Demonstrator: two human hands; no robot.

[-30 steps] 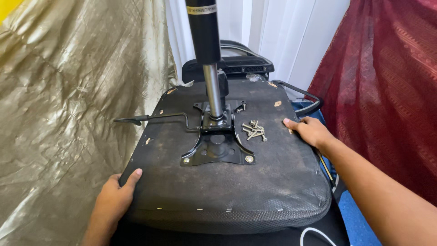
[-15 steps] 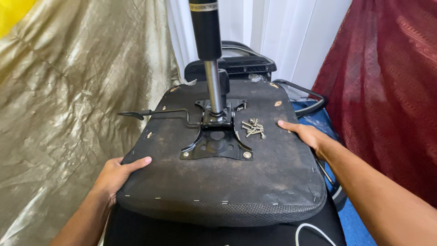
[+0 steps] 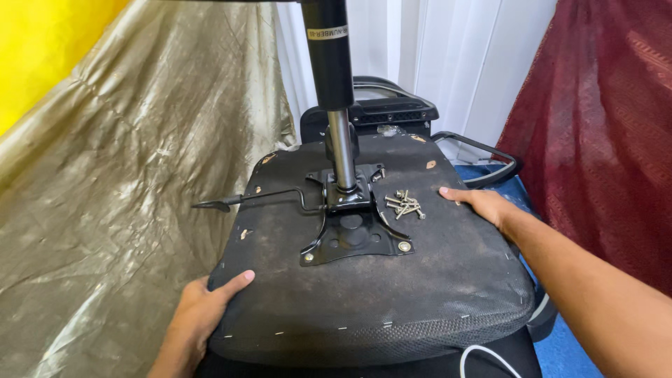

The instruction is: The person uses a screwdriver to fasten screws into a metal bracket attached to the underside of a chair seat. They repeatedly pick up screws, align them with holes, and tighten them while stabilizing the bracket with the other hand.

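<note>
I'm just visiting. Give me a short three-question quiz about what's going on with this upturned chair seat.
1. True or false: the left hand grips the seat's near corner.
2. What lies loose on the seat beside the metal plate?
A. screws B. a wrench C. tape
3. Fill in: the right hand rests flat on the seat, close to the ____.

Key
1. True
2. A, the screws
3. screws

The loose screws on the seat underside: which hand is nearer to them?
Right. The right hand lies flat just beside the loose screws, fingertips nearly reaching them. The left hand grips the seat's near front corner, far away.
</note>
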